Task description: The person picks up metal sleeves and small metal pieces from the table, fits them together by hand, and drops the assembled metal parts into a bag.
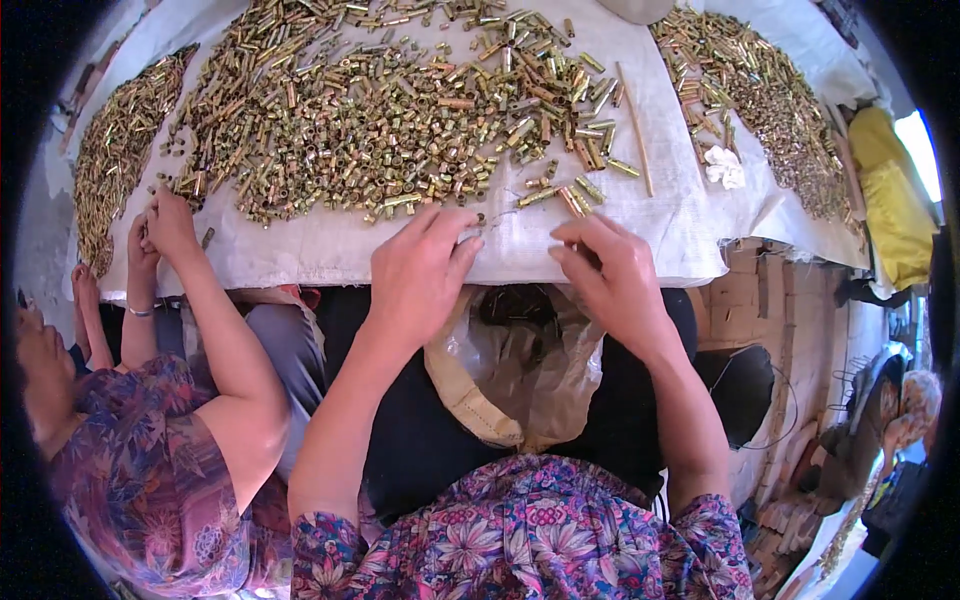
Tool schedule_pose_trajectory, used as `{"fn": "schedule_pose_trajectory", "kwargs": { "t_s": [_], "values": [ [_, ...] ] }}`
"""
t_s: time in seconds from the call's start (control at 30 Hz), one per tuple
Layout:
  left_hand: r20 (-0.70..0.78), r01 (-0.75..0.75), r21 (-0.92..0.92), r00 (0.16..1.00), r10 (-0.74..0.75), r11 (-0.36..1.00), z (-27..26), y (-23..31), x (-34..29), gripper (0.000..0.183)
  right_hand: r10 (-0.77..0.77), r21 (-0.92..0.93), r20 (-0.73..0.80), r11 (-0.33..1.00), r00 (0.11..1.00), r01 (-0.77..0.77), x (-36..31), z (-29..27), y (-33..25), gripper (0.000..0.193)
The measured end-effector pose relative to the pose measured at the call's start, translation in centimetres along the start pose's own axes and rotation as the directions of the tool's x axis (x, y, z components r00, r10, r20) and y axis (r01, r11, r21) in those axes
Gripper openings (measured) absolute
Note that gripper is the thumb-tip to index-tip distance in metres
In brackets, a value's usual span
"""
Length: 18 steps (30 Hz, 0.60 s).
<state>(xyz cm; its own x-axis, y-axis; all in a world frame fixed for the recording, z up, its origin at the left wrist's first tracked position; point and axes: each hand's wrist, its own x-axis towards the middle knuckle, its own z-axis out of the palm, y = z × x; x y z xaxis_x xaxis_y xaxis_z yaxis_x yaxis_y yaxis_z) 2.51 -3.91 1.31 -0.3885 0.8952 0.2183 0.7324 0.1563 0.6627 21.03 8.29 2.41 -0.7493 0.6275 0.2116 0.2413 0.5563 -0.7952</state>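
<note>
A white-covered counter bears a broad heap of brass-coloured tubes; below its near edge gapes an open bag; the left hand, fingers bent, is near the heap's close side, the right hand curled opposite; whether either grasps anything I cannot tell. A thin stick lies right of the heap; loose tubes lie just beyond the right fingertips.

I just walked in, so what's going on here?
The person's left hand is at the near edge of a pile of brassy metal tubes; the right hand is near loose tubes. Whether either holds one is unclear. An open bag sits below, between the hands. To the left, a co-worker's hands are by the pile.
</note>
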Motion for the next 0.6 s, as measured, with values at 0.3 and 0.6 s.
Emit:
{"fn": "schedule_pose_trajectory", "kwargs": {
  "t_s": [0.3,0.6],
  "values": [
    [0.078,-0.100,0.236,0.993,0.084,0.967,1.9,-0.3,2.9,0.015,-0.311,-0.529,0.153,0.776,0.938,0.344,5.8,1.7,2.9,0.012],
    [0.077,0.054,-0.182,0.996,-0.040,0.982,0.5,-0.5,1.6,0.011,-0.246,-0.216,0.010,0.946,0.969,0.242,4.3,0.5,1.0,0.011]
  ]
}}
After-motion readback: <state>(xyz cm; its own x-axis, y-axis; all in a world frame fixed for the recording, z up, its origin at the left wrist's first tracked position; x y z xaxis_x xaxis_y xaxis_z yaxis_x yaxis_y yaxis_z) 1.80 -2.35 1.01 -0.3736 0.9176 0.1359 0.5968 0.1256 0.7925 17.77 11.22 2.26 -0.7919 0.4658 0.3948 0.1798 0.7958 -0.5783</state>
